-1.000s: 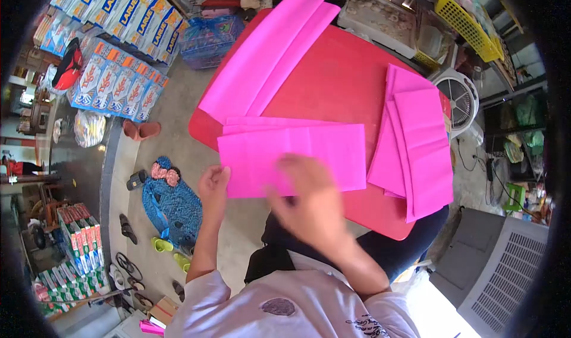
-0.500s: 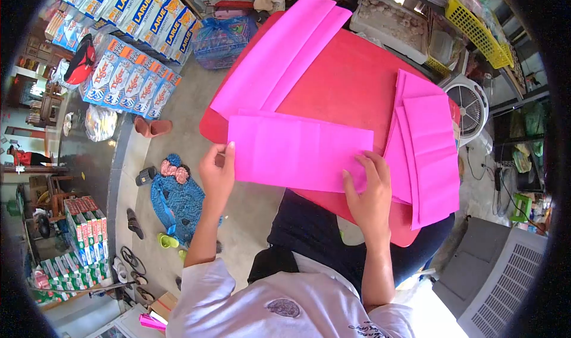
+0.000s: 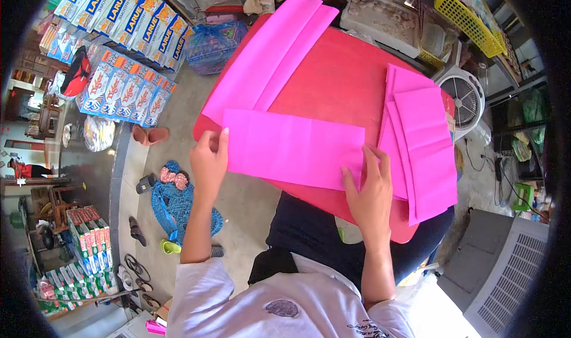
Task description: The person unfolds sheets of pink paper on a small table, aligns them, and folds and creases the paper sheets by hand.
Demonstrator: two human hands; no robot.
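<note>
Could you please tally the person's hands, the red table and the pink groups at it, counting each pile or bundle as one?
Hands: 2, left hand and right hand
Red table: 1
Front pink piece, between the hands: 1
Pink pile, right side: 1
Long pink bundle, far left side: 1
Total: 6

Right hand (image 3: 370,186) moved from over middle of pink paper (image 3: 294,148) to its right end. Paper now slants down toward right.

Reddish slippers (image 3: 157,136) lie near a blue mat (image 3: 189,210).
</note>
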